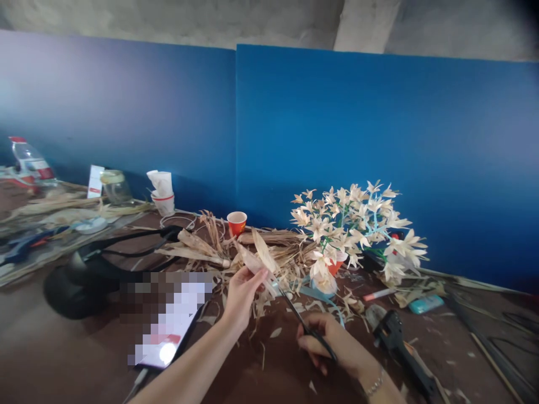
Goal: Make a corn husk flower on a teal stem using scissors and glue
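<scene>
My left hand [244, 289] pinches a pale dried corn husk piece [255, 259] between thumb and fingers; it points up and away from me. A slim black pen-like tool [297, 311] is gripped in my right hand [330, 339], its far end against or very near the lower edge of the husk. Its exact kind is unclear. Behind my hands lies a heap of dry husks [290, 247]. Back right of them stands a bunch of cream husk flowers [353, 219] in a red paper cup [337, 262].
A black glue gun [400, 348] lies to the right, near a turquoise packet [426, 304]. At left are a lit phone [172, 328] with a cable and a black strapped object [80, 280]. A red cup [237, 223] and a glass jar [115, 187] stand by the blue partition [357, 123].
</scene>
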Demonstrator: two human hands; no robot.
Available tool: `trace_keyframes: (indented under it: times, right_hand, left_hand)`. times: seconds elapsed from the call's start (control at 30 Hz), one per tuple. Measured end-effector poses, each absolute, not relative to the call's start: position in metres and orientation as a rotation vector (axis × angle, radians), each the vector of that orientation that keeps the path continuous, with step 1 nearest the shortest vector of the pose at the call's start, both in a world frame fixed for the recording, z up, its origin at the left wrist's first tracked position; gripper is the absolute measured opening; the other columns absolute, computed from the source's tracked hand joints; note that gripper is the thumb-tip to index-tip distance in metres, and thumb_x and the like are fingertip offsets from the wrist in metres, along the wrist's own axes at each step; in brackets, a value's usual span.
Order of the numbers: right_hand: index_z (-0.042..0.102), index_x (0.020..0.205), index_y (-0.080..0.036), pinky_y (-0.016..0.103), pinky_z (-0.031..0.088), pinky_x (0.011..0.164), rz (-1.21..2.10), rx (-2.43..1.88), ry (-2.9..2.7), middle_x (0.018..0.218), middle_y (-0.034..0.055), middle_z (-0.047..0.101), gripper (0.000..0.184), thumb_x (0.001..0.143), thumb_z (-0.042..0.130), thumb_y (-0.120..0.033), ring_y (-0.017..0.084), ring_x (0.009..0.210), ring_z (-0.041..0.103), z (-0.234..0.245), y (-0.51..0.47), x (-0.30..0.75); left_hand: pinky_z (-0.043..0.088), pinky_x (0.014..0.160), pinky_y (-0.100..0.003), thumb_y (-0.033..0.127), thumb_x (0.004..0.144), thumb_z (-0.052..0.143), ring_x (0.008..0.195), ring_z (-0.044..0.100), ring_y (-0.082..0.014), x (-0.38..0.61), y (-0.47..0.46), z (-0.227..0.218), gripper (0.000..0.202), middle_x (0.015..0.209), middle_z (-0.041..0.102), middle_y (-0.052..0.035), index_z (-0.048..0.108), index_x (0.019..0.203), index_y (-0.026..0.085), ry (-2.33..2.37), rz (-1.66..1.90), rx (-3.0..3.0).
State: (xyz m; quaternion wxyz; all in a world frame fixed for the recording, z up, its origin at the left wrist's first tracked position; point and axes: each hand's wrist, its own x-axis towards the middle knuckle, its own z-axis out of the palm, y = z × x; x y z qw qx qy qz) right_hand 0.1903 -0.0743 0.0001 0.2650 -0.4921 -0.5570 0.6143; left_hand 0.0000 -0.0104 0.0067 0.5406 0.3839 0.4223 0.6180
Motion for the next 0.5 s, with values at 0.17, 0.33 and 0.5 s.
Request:
trace_keyframes:
  times: [0.17, 0.33, 0.5]
  right_hand:
    - [0.053, 0.073, -0.015, 0.016, 0.037, 0.034, 1.686, -1.291, -1.511, 0.043, -0.0072, 0.048, 0.035, 0.062, 0.067, -0.046, 0.006, 0.036, 0.044, -0.002, -0.076, 0.186]
    - [0.052, 0.075, -0.016, 0.015, 0.035, 0.034, 1.664, -1.313, -1.469, 0.044, -0.0067, 0.051, 0.037, 0.064, 0.066, -0.048, 0.005, 0.035, 0.044, -0.002, -0.078, 0.177]
    - [0.051, 0.076, -0.016, 0.013, 0.029, 0.031, 1.609, -1.342, -1.432, 0.045, -0.0065, 0.051, 0.037, 0.065, 0.064, -0.049, 0.005, 0.035, 0.045, 0.001, -0.079, 0.171]
  left_hand:
    - [0.041, 0.048, -0.019, 0.034, 0.056, 0.075, 0.053, 0.054, -0.0094, 0.002, -0.014, 0.013, 0.026, 0.06, 0.061, 0.0016, 0.063, 0.068, 0.014, 0.986, 1.587, 0.794]
    - [0.044, 0.05, -0.019, 0.035, 0.055, 0.076, 0.054, 0.056, -0.01, 0.006, -0.017, 0.009, 0.028, 0.061, 0.063, 0.0011, 0.063, 0.069, 0.014, 0.992, 1.548, 0.751]
    - [0.045, 0.052, -0.02, 0.035, 0.056, 0.075, 0.056, 0.057, -0.0114, 0.012, -0.021, 0.003, 0.028, 0.063, 0.064, -0.0007, 0.063, 0.07, 0.013, 0.993, 1.486, 0.757]
